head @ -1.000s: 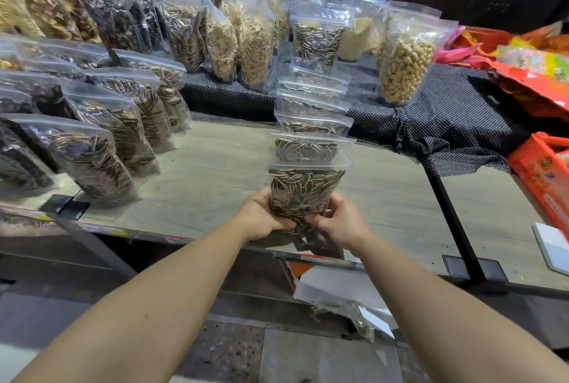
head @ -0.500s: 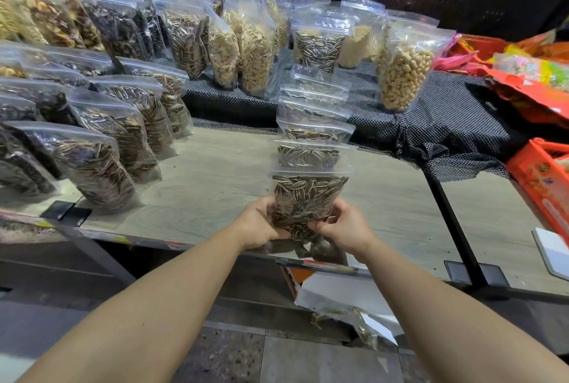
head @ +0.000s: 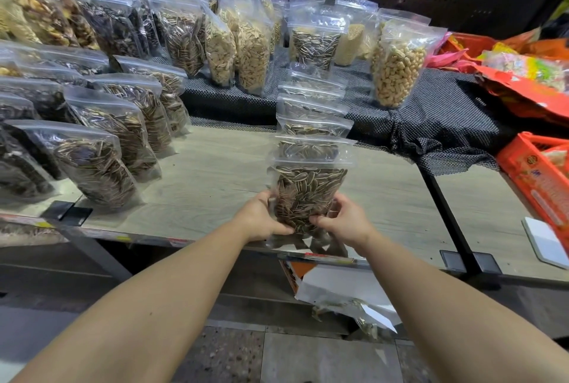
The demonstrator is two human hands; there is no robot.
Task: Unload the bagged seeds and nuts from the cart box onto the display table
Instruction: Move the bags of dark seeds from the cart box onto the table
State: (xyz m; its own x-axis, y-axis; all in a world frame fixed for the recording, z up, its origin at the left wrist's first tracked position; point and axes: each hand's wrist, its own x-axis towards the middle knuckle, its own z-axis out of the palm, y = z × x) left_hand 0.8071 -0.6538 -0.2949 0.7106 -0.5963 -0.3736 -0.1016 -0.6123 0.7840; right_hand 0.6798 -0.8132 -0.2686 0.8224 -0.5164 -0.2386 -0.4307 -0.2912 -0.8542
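dim, soft light; wide-angle edge distortion

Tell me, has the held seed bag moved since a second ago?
Cannot tell. The bag sits in line with the row behind it throughout, near the table front edge; the camera shifted.

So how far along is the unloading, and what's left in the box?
Mostly done, it seems: the table already carries rows of bags at left and a single-file row of sunflower seed bags down the middle. In hand: the left hand and right hand grip the front bag, standing it at that row's near end. Left: the box below shows at least one more bag; its inside is mostly hidden.
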